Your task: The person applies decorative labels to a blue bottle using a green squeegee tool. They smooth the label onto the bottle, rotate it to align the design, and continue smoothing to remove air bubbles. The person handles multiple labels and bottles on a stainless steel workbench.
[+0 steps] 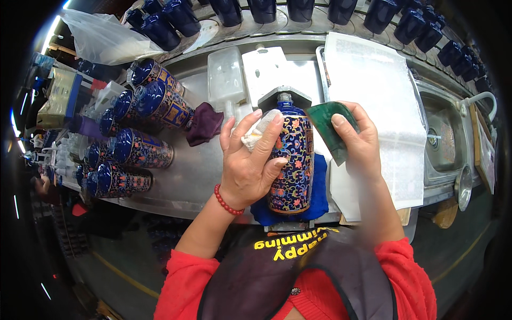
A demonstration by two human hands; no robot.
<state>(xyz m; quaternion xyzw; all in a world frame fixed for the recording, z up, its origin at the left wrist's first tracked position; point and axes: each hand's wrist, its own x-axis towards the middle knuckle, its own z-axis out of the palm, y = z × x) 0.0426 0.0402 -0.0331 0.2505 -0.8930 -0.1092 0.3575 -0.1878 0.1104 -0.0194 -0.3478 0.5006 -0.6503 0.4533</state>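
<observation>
Left hand point(247, 169) holds cloth point(250, 142) beside bottle point(292, 165); right hand point(364, 141), green sheet point(324, 130); apron point(234, 288) bears lettering point(285, 247).

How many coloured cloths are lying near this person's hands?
2: a purple cloth to the left of the left hand, and a blue cloth showing around the lower end of the patterned bottle. Others may be hidden.

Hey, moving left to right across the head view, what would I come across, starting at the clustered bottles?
Clustered bottles, maroon cloth, left hand, central bottle, green piece, right hand, sink.
</observation>
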